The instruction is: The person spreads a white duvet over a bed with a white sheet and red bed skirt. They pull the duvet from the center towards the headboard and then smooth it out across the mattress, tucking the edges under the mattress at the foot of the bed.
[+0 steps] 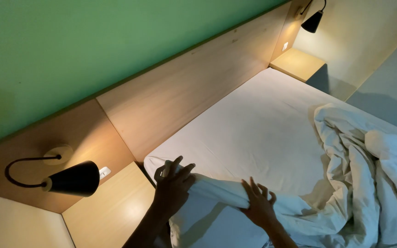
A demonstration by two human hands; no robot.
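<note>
A bed with a white fitted sheet (253, 128) fills the middle of the head view. At its near corner, my left hand (172, 183) grips the raised edge of the white sheet, fingers curled over the fold. Just to the right, my right hand (258, 204) pinches the same raised fold (217, 188) of white cloth. A crumpled white duvet (364, 174) lies heaped on the right side of the bed.
A wooden headboard (184, 92) runs under a green wall. A black wall lamp (70, 179) hangs over the near wooden bedside shelf (111, 206). A second black lamp (312, 20) lights the far shelf (297, 63).
</note>
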